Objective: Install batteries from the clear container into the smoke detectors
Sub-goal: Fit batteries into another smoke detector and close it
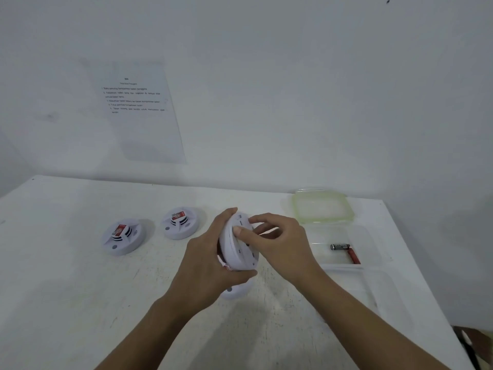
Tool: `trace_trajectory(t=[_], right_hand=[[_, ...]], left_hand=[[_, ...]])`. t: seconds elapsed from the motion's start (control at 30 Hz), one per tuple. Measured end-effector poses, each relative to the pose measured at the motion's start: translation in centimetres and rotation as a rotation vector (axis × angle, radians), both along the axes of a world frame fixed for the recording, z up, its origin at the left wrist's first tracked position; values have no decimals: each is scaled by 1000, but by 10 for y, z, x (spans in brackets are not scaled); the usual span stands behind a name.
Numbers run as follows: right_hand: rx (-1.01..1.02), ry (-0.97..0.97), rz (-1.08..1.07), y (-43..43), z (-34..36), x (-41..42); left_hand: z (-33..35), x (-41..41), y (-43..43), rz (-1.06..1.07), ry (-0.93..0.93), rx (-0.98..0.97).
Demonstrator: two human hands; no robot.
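My left hand (210, 260) grips a white round smoke detector (240, 249), tilted on edge above the table with its back side facing right. My right hand (277, 241) holds the detector's back, thumb pressed on its rim. Under the held detector a further white round part (236, 291) lies on the table, mostly hidden. Two more smoke detectors (124, 236) (181, 222) with red labels sit face up to the left. To the right stands the clear container (370, 252), with a black battery (340, 246) and a red battery (353, 256) inside.
The container's green-rimmed lid (322, 206) lies behind it. Another clear tray (384, 295) lies nearer, by the white table's right edge (426, 289). A printed instruction sheet (138, 110) hangs on the wall behind.
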State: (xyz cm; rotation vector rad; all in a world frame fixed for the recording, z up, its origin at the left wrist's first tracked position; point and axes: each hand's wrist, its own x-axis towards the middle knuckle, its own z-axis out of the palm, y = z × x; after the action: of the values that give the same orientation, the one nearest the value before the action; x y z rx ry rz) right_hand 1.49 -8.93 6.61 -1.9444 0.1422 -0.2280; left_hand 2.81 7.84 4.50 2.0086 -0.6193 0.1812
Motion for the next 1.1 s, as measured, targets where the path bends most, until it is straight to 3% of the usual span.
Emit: trace_trajectory(t=[0.4, 0.5, 0.67, 0.9, 1.1], right_hand=[[412, 140, 152, 19, 0, 1], [584, 196, 153, 27, 0, 1], [529, 165, 145, 34, -9, 8], [762, 151, 126, 50, -16, 19], [803, 45, 97, 72, -14, 25]], left_hand=[[-10, 7, 28, 47, 98, -4], [-5, 7, 35, 25, -2, 100], [-4, 12, 56, -12, 26, 179], [-4, 20, 78, -41, 220, -9], [8, 26, 91, -61, 439, -266]])
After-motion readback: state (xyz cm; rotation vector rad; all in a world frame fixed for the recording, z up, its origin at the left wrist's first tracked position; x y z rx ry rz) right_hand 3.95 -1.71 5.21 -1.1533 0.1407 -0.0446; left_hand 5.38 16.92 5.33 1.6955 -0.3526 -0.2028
